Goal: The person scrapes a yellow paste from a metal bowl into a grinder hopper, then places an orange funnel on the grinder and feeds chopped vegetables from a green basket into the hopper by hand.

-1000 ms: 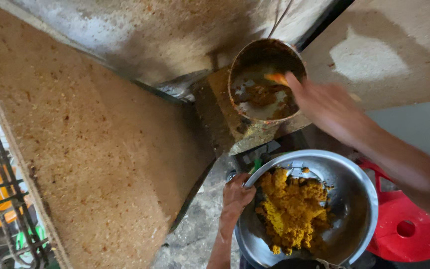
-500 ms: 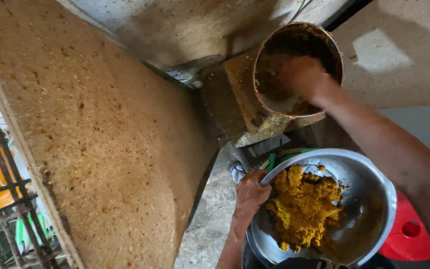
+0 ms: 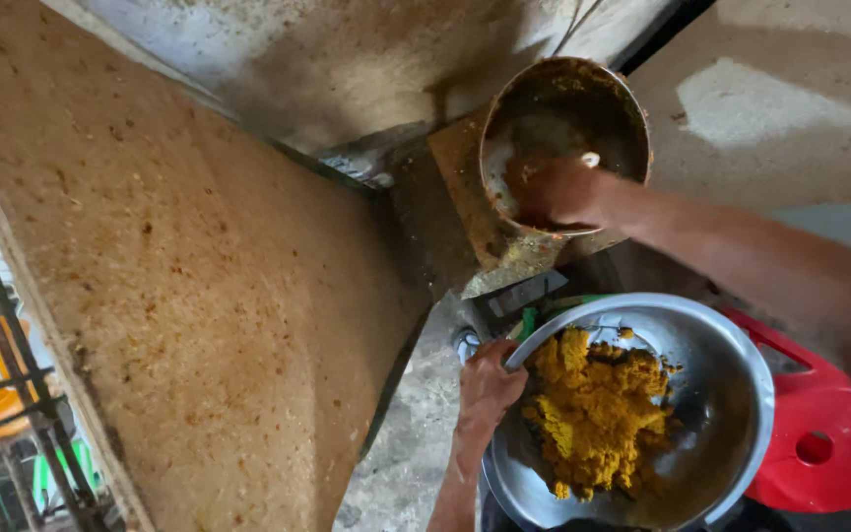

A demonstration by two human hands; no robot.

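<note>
The bowl at five o'clock is polished metal, smooth and glossy, its rim catching light. The paste heaped in it looks coarse, grainy and matt yellow. At one o'clock the round pot is dull, tarnished metal, its inner wall smeared with brownish residue. The big slanting board at nine o'clock is pressed chipboard, rough, speckled and matt. The red seat at four o'clock is smooth plastic with a slight sheen. The floor at six o'clock looks like rough, grey concrete.
</note>
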